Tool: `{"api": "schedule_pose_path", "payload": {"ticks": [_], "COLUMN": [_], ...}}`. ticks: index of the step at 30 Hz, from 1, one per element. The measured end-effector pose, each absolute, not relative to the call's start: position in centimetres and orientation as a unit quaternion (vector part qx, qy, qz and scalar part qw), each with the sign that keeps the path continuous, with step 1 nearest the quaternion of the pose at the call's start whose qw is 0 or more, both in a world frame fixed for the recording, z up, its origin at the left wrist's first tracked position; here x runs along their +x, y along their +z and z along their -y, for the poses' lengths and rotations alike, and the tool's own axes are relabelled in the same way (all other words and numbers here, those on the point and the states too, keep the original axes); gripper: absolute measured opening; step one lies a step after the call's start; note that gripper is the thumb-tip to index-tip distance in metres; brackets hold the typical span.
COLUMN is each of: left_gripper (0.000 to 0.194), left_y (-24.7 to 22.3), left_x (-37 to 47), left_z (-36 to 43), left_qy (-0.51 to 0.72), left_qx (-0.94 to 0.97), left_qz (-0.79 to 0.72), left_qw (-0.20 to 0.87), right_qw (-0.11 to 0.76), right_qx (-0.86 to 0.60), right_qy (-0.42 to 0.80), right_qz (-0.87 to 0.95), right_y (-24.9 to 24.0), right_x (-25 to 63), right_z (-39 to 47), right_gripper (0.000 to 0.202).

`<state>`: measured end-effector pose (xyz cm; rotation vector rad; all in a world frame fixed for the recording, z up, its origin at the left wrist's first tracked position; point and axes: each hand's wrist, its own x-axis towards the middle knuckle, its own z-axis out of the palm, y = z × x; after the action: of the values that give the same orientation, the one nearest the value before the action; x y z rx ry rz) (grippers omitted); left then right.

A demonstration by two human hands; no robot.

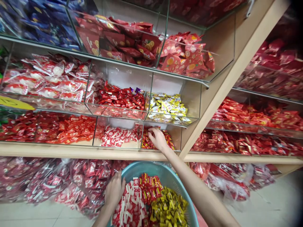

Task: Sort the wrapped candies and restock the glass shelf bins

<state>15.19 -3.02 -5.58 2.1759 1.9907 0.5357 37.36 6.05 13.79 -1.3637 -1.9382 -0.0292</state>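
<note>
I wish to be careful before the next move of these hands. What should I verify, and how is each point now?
1. Left hand at the basin rim: ok, on its left side.
2. Right hand at the lower compartment with small wrapped candies: ok.
3. Candy in right hand's grasp: cannot tell.
4. Basin candies grouped by wrapper: ok, white-and-red pieces left, yellow pieces right.
5. Unobstructed straight path from compartment to basin: not ok, shelf board between.

Bright mid-frame light fades to dark, blurred corners at the right
</note>
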Motion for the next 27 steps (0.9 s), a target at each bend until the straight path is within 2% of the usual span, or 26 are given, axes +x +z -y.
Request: {"api": "schedule_pose_path", "payload": {"ticks": [6,14,17,23,27], "left_gripper": [0.041,0.043,0.044,0.045,0.044], "left_y": [-5.7,-5.8,-6.2,-6.8,-6.5], "left_x": [15.2,15.3,15.2,15.0,15.0], "left_z": [2.9,2.8,2.7,2.4,2.6], "left_qy": [0.169,0.164,0.169,0.178,0.170], "left_qx": [0.715,0.716,0.718,0.719,0.718], "left_qz": [-0.673,-0.674,-0.671,-0.669,-0.671], "left_qw": [0.083,0.078,0.074,0.064,0.069], "right_qw": [0.322,0.279,0.294,0.385,0.372], "right_qx": [-0.690,-0.686,-0.681,-0.692,-0.750], "right_qy": [-0.005,0.001,0.017,0.048,0.073], "right_qz": [0.649,0.672,0.671,0.609,0.543], "right_y": [12.3,11.2,11.2,11.9,12.2], "right_x": [36.4,36.2,36.5,37.0,37.1], "right_z": [-9.4,-9.5,-9.5,-9.1,-8.8], "right_gripper": [0.031,0.035,0.035,0.038,0.044]}}
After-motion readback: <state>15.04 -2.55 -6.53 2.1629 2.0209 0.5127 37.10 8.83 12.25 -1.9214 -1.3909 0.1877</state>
